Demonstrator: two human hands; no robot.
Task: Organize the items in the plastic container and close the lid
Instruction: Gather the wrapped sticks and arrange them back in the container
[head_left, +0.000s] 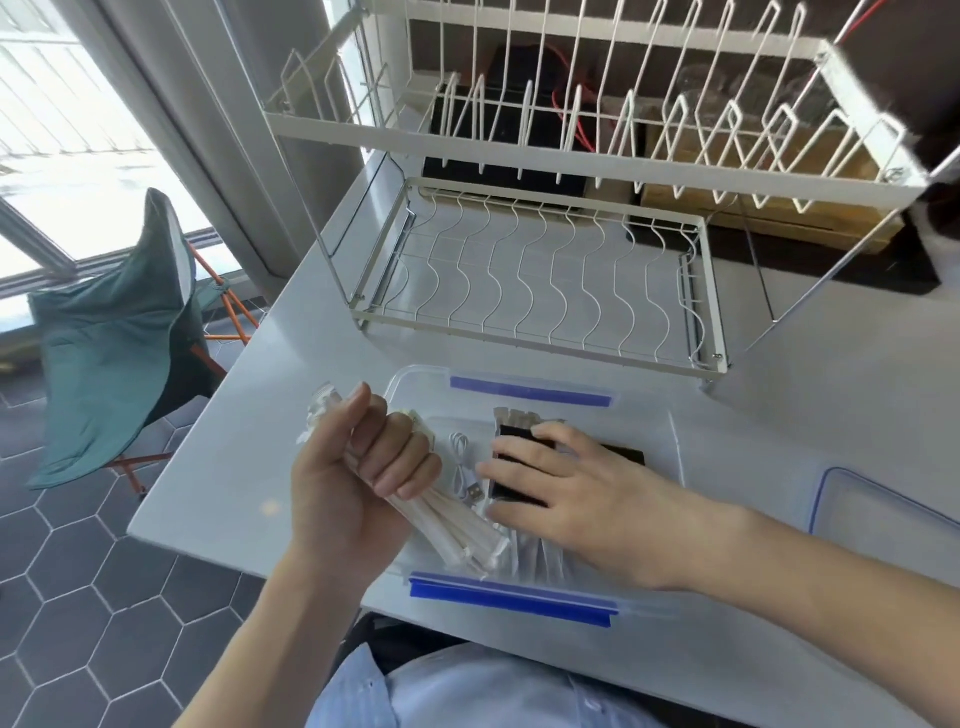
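A clear plastic container (670, 415) with blue clasps stands on the white table in front of me. My left hand (358, 467) is closed around a bundle of wrapped white sticks (447, 535), held tilted over the container's left side. My right hand (571, 488) lies flat, fingers spread, on a black flat item (519, 491) inside the container. A coiled white USB cable (465, 467) sits between the two hands. More wrapped sticks (524, 415) show beyond the black item. The clear lid (883, 514) with a blue seal lies to the right.
A white wire dish rack (540, 291) stands on the table just beyond the container, its upper tier (571, 135) overhanging. A green folding chair (114, 332) is on the tiled floor to the left. The table's near edge runs under my arms.
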